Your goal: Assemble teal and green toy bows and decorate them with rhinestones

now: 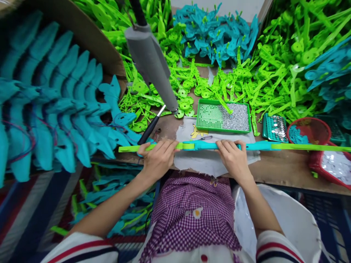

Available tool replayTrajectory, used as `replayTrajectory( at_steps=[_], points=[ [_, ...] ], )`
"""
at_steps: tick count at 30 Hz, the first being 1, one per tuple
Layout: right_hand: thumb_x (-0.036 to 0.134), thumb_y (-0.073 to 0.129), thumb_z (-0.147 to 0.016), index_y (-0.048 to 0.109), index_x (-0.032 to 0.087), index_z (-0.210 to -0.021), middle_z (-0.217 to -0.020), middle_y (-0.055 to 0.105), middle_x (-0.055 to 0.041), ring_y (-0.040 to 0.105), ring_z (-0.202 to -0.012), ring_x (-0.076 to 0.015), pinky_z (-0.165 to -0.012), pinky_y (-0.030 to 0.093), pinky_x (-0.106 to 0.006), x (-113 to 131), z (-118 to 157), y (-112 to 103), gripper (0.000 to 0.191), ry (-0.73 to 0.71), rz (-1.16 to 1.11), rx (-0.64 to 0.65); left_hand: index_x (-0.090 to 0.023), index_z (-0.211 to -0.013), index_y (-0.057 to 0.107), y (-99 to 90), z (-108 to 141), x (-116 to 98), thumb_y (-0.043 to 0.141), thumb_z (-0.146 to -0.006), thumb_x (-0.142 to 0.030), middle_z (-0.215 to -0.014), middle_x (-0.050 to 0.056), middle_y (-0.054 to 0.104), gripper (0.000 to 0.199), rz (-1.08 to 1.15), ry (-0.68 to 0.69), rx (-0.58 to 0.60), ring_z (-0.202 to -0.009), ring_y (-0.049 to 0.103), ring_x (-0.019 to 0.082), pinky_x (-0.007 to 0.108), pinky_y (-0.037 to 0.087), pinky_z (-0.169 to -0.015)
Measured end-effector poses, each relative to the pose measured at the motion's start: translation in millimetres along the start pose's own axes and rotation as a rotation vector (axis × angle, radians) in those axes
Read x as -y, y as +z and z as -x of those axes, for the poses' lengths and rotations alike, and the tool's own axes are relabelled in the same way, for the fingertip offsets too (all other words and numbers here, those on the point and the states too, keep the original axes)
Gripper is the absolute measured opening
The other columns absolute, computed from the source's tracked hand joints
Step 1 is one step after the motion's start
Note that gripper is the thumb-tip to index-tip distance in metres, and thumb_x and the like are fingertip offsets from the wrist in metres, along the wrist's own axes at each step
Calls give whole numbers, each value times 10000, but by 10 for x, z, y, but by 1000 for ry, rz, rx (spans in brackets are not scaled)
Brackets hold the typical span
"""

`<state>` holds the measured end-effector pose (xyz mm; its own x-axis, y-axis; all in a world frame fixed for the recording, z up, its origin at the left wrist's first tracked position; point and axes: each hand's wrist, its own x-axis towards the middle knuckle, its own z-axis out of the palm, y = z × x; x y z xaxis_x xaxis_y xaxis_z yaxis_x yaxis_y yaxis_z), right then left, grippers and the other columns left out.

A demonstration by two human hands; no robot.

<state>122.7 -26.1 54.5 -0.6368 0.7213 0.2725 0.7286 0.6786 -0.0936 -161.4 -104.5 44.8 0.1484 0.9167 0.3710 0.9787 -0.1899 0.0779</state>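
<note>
A long, thin green and blue plastic piece lies crosswise above the front edge of the bench. My left hand has its fingers wrapped over the green part on the left. Around the blue middle part my right hand is closed, palm down. Beneath the piece is a pale cloth with a yellow figure on it. Just behind the cloth sits a green tray of small silver metal parts. A screwdriver with a black handle rests left of the cloth.
A grey powered tool hangs over the bench. Green plastic parts and blue parts are heaped behind. Blue pieces stand stacked in a box at left. A red bowl and a red bin are at right.
</note>
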Motion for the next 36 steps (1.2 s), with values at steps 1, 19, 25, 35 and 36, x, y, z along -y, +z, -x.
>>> replayTrajectory(
  at_steps=[1, 19, 25, 35, 36],
  points=[
    [273, 469, -1024, 598, 222, -1281, -1178, 729, -88, 620, -1062, -239, -951, 304, -442, -5, -7, -1, 291, 1, -4, 4, -190, -1214, 675, 10, -8, 6, 514, -971, -195, -1133, 86, 747, 291, 2, -2, -1, -1007, 671, 257, 448, 263, -952],
    [214, 531, -962, 569, 291, -1381, -1197, 735, -124, 663, -1169, -329, -1084, 284, -602, 412, 809, 798, 427, 294, -71, -370, -208, -1437, 489, -192, 1239, 4, 517, -955, -489, -1226, 135, 649, 559, 513, -774, 110, -1067, 650, 278, 419, 507, -927],
    [280, 586, -936, 623, 290, -1306, -1324, 664, -130, 505, -1355, -386, -1061, 317, -660, 634, 743, 224, 372, 356, -119, -274, -172, -1285, 586, 109, 1209, 189, 539, -879, -627, -769, 20, 652, 611, 1238, -1006, 439, -607, 583, 156, 255, 439, -556],
    [496, 562, -938, 550, 216, -968, -891, 680, -16, 681, -658, -117, -581, 545, -241, 1456, -1750, 757, 282, 463, -1329, 283, -209, -1080, 605, 212, 1514, 110, 579, -883, -614, -699, -38, 486, 452, 1472, -959, 380, -528, 400, 94, 220, 280, -478],
    [509, 597, -916, 511, 221, -963, -864, 660, 2, 667, -620, -105, -536, 533, -222, 1501, -1908, 898, 304, 565, -1397, 287, -211, -1091, 605, 226, 1579, 118, 583, -884, -606, -701, -35, 493, 447, 1482, -976, 365, -534, 406, 97, 222, 281, -483]
  ],
)
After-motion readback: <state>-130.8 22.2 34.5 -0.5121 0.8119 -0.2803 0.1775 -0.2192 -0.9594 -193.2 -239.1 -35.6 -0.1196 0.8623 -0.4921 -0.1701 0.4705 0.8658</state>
